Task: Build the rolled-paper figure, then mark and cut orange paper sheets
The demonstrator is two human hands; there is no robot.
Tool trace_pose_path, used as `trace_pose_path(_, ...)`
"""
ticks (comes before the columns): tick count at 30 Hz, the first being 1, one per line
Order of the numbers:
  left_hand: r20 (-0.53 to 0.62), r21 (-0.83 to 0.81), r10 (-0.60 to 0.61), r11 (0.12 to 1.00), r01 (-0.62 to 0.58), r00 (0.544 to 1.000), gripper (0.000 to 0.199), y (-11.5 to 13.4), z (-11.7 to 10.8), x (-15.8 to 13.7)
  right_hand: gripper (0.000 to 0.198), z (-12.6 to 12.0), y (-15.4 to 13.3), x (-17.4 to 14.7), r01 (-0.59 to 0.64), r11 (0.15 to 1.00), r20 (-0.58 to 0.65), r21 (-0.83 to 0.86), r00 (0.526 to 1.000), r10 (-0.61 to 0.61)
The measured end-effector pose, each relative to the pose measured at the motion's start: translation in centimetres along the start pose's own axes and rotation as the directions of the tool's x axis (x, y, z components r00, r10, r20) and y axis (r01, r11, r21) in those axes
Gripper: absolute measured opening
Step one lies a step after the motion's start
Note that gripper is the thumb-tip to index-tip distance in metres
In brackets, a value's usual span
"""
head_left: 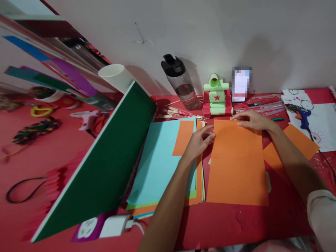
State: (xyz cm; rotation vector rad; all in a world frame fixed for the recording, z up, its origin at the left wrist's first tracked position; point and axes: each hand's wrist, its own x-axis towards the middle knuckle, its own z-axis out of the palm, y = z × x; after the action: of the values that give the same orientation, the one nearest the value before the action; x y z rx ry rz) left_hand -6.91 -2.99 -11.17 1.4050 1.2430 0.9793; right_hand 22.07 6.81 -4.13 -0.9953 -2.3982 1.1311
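A large orange sheet of paper lies on the red table, with a faint crease across its middle. My left hand is at its upper left edge, fingers curled and fingertips touching the paper. At the top edge, my right hand holds the same sheet lightly, thumb on the paper and fingers along the edge. Under my left wrist is a stack of coloured paper, topped by a light blue sheet and a small orange piece. Other orange pieces lie partly beneath my right forearm.
A green board leans at the left. Behind the papers stand a water bottle, a green-and-red paper roll model and a phone. Glue guns lie at the right and left. A white charger sits in front.
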Motion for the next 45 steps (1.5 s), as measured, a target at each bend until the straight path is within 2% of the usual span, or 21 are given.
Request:
trace_pose_path(7, -0.001, 0.129, 0.008, 0.992, -0.008, 1.0, 0.055, 0.2, 0.0, -0.2, 0.038, 0.4, -0.1, 0.1, -0.016, 0.999, -0.024, 0.041, 1.0, 0.017)
trace_pose_path(11, 0.001, 0.264, 0.064, 0.962, -0.062, 0.998, 0.047, 0.5, 0.1, -0.2, 0.037, 0.5, -0.2, 0.2, -0.01, 0.999, -0.037, 0.034, 0.999, 0.011)
trace_pose_path(15, 0.025, 0.317, 0.085, 0.944, -0.088, 0.996, 0.035, 0.5, 0.1, -0.1, 0.036, 0.7, -0.4, 0.3, -0.005, 1.0, -0.079, 0.007, 0.997, 0.005)
trace_pose_path(21, 0.053, 0.293, 0.076, 0.952, -0.088, 0.996, 0.032, 0.2, 0.0, -0.1, 0.038, 0.8, -0.7, 0.3, -0.032, 0.999, -0.054, 0.004, 0.998, 0.032)
trace_pose_path(28, 0.043, 0.243, 0.063, 0.967, -0.072, 0.997, 0.039, 0.1, 0.0, 0.0, 0.04, 0.9, -0.8, 0.3, -0.026, 1.0, -0.056, 0.011, 0.998, 0.026)
trace_pose_path(35, 0.091, 0.222, 0.036, 0.973, -0.056, 0.995, 0.04, 0.8, 0.1, -0.3, 0.027, 2.2, -1.6, 0.5, -0.092, 0.994, -0.167, 0.065, 0.981, 0.102)
trace_pose_path(45, 0.103, 0.265, 0.053, 0.961, -0.079, 0.993, 0.039, 0.7, -0.1, -0.3, 0.03, 2.6, -1.2, 0.6, -0.079, 0.995, -0.205, 0.058, 0.975, 0.09)
